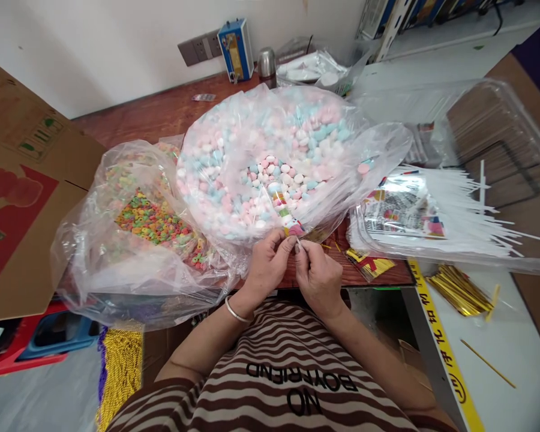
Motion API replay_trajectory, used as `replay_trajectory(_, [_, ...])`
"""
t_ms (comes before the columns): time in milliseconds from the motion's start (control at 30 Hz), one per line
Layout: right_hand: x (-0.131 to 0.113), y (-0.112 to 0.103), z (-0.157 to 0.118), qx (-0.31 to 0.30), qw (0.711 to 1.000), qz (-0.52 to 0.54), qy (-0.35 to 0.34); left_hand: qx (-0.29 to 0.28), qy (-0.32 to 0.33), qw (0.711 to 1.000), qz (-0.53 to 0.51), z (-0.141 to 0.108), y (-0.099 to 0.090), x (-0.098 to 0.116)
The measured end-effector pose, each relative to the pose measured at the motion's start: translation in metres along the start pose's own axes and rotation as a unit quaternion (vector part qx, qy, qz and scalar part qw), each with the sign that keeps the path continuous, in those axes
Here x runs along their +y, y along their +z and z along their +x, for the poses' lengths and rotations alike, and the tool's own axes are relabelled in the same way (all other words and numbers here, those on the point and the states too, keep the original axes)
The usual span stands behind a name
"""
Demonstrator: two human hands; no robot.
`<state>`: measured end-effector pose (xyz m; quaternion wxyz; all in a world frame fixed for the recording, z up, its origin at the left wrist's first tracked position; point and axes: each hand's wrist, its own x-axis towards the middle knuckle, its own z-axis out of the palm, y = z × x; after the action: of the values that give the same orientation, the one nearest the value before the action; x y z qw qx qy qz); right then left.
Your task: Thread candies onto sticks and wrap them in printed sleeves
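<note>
A slim clear candy bag (279,204) with colourful pieces inside and a bright printed end lies over the front of a big bag of candies (234,156) in pink, white and pale blue. My left hand (267,263) is closed, thumb and fingers pinching the candy bag's near end. Right beside it my right hand (319,276) is pinched at the same end, thumb tip nearly touching the left one. A small white bit, perhaps a stick end, shows between the thumbs; the fingers hide the rest.
To the left sit a bag of coloured ring candies (157,219) and a cardboard box (22,180). On the right, a clear plastic tray (499,261) holds white sticks (463,210) and printed bags. Gold twist ties (461,290) lie in front of it. A blue box (236,51) stands behind.
</note>
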<state>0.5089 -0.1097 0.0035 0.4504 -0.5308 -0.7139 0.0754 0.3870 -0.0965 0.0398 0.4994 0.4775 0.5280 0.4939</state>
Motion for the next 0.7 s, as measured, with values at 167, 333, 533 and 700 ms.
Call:
replay_trajectory(167, [-0.011,-0.011,-0.001,-0.154,0.957,0.217,0.116,0.054,0.073,0.992,0.087,0.001,-0.008,0.001])
replay_trajectory(333, [-0.015,-0.012,-0.002,-0.168,0.925,0.286,0.186,0.014,0.1,0.986,0.13,-0.001,-0.008,-0.003])
replay_trajectory(533, [-0.014,-0.002,-0.003,-0.121,0.949,0.25,0.149,-0.052,0.154,0.947,0.278,0.001,-0.016,0.0])
replay_trajectory(700, [-0.012,-0.001,-0.001,-0.103,0.973,0.186,0.09,-0.062,0.083,0.992,0.078,0.001,-0.027,0.004])
